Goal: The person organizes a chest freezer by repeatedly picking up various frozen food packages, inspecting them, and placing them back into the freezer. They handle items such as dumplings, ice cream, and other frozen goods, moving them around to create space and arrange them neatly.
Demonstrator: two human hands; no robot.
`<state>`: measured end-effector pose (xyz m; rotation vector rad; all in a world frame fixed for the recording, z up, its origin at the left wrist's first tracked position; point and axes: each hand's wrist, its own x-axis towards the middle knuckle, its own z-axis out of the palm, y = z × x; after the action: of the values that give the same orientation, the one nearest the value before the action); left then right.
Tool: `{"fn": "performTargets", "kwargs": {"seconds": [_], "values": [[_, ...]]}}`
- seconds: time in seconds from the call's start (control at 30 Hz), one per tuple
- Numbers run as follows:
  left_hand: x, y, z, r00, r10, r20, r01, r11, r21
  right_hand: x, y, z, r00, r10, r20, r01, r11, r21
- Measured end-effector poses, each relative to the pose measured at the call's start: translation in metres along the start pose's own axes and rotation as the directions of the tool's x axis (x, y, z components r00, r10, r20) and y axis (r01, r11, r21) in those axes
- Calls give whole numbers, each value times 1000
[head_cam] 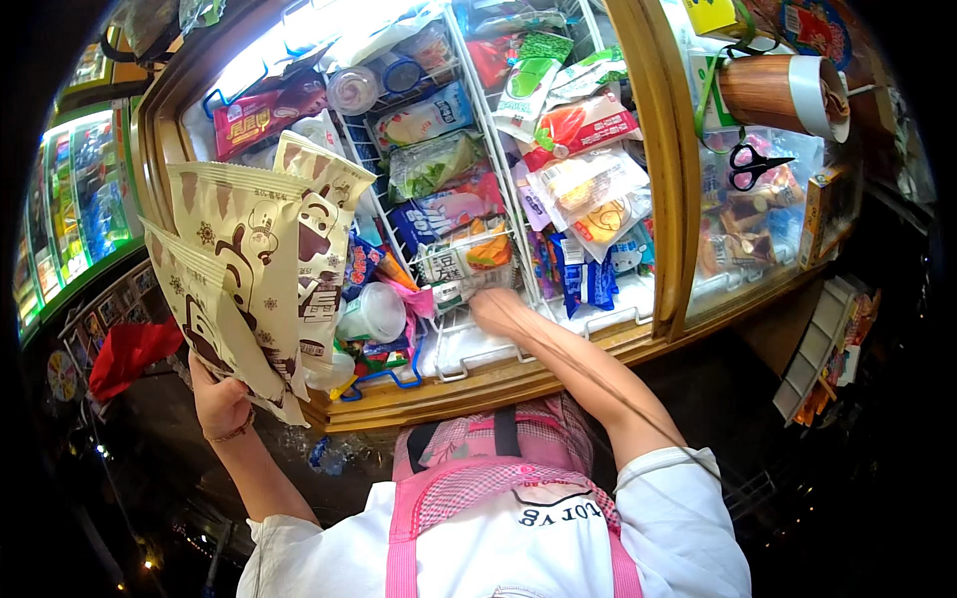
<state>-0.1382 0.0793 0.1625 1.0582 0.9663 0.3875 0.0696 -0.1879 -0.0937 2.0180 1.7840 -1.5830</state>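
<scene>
My left hand (220, 400) grips several cream-coloured ice cream packets (258, 276) by their lower ends. They stand fanned up at the left edge of a wood-framed chest freezer (448, 407) and bear brown cartoon prints. My right hand (497, 310) is down in a white wire basket (490, 176), against a clear-and-white packet (463, 258) with an orange picture. Its fingers are hidden, so its hold on that packet cannot be made out. Beyond it in the same basket lie a blue-and-pink packet (452, 213) and a green one (434, 164).
Right of the basket lie more frozen packets (579, 131). To the left are clear plastic cups (371, 312) and a red packet (262, 119). On the glass lid at right rest black scissors (751, 166) and a wood-patterned cylinder (777, 97). A pink backpack (493, 441) hangs at my front.
</scene>
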Motion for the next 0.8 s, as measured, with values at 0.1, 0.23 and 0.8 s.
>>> {"fn": "performTargets", "kwargs": {"seconds": [0.1, 0.23, 0.8], "values": [[-1, -4, -1, 1000, 28, 2, -28, 999, 31, -4, -16, -26, 991, 94, 95, -85, 992, -90], [0, 0, 8, 998, -58, -11, 58, 998, -7, -9, -13, -40, 965, 23, -260, -1, 997, 83], [57, -160, 151, 787, -478, 391, -384, 117, 916, -93, 6, -113, 797, 422, -433, -90, 791, 606]]}}
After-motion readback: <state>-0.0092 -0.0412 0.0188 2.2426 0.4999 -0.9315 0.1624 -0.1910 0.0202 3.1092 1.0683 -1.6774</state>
